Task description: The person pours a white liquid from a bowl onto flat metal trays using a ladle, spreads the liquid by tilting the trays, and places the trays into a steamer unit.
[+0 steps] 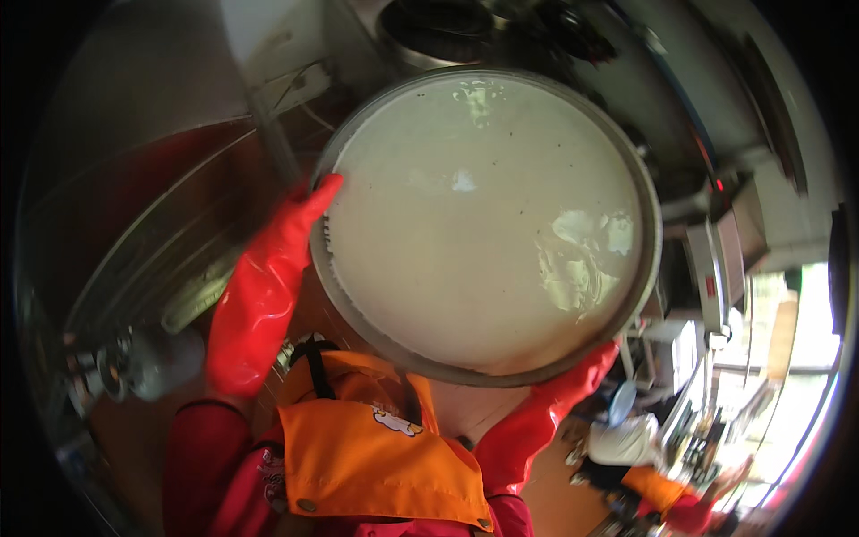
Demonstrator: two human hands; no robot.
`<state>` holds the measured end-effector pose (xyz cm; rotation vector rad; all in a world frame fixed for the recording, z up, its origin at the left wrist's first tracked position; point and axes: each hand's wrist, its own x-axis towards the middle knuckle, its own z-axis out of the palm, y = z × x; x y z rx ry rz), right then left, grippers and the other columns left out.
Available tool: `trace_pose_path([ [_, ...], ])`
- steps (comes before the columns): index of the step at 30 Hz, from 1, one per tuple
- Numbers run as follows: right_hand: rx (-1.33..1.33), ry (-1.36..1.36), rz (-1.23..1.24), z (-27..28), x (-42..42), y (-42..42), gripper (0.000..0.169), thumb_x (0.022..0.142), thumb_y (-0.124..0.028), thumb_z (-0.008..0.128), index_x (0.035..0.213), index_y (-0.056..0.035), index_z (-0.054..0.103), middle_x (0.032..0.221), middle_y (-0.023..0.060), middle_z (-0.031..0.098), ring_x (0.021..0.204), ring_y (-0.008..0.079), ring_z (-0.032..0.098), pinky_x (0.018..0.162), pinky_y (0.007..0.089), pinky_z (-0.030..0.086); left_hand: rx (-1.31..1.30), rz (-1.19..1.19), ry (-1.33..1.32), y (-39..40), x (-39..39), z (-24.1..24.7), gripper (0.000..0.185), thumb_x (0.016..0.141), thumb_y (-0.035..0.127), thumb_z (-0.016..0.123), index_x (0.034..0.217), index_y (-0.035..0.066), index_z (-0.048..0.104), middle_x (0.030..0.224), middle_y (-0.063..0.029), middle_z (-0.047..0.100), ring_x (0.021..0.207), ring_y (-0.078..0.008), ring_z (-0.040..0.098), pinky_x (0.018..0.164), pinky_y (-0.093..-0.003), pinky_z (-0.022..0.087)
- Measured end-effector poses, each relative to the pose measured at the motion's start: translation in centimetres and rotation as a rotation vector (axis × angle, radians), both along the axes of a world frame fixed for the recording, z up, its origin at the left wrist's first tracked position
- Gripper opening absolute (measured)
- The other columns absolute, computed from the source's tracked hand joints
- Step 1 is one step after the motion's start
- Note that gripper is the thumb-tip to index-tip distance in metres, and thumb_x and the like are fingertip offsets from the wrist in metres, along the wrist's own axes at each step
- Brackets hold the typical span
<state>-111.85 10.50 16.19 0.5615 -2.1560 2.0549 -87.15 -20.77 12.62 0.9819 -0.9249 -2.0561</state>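
Note:
A wide round metal pan [652, 268] spans the middle of the view, held up in front of my orange apron [382, 463]. A glossy off-white layer [429, 255] fills it, with a few dark specks, wet highlights and a rippled patch at the right. I cannot tell whether it is liquid or set. My left hand [302, 211], in a long red rubber glove, grips the rim at the left, thumb over the edge. In a matching glove, my right hand [590, 369] supports the lower right rim; its fingers are mostly hidden under the pan.
Beyond the pan stands a dark round vessel [436, 30]. A large metal-edged structure [168, 174] lies to the left, blurred. At the right are a boxy metal appliance [704, 282] and a bright window [805, 322]. A co-worker [658, 483] in an orange apron is at lower right.

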Motion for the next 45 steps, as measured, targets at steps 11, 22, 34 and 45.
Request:
trace_pose_path([
  [11, 0.445, 0.130, 0.703, 4.5, -18.1, -9.9, 0.061, 0.106, -0.049, 0.046, 0.142, -0.0013, 0.054, 0.134, 0.0135, 0.062, 0.119, 0.0266, 0.059, 0.103, 0.0382, 0.044, 0.670, 0.205, 0.190, 13.8, -10.9, -13.5, 0.060, 0.096, 0.049, 0.065, 0.133, 0.003, 0.061, 0.127, -0.0134, 0.066, 0.113, -0.0265, 0.063, 0.097, -0.0402, 0.050],
  [22, 0.476, -1.024, 0.793, -20.6, -19.0, -7.5, 0.059, 0.103, -0.048, 0.052, 0.143, -0.0037, 0.052, 0.136, 0.0123, 0.061, 0.119, 0.0296, 0.060, 0.098, 0.0420, 0.051, 0.413, 0.229, -0.544, 15.1, -4.7, -11.6, 0.061, 0.097, 0.052, 0.058, 0.131, 0.002, 0.062, 0.115, -0.0116, 0.070, 0.103, -0.0241, 0.065, 0.090, -0.0400, 0.049],
  [34, 0.179, -0.798, 0.745, -6.9, -5.6, -14.2, 0.063, 0.105, -0.049, 0.047, 0.151, -0.0051, 0.041, 0.146, 0.0134, 0.052, 0.127, 0.0282, 0.054, 0.107, 0.0405, 0.046, 0.062, 0.650, -0.330, 12.8, 4.8, 4.4, 0.048, 0.094, 0.034, 0.071, 0.132, 0.006, 0.062, 0.112, -0.0070, 0.069, 0.100, -0.0161, 0.065, 0.084, -0.0345, 0.053],
  [45, -0.066, -0.038, 0.898, 7.3, 0.9, -17.3, 0.052, 0.107, -0.038, 0.047, 0.141, 0.0004, 0.051, 0.135, 0.0134, 0.059, 0.119, 0.0223, 0.058, 0.101, 0.0340, 0.045, 0.119, 0.851, 0.093, 18.7, 9.4, -0.2, 0.045, 0.098, 0.038, 0.065, 0.127, 0.004, 0.063, 0.108, -0.0067, 0.068, 0.098, -0.0190, 0.065, 0.084, -0.0344, 0.053],
])
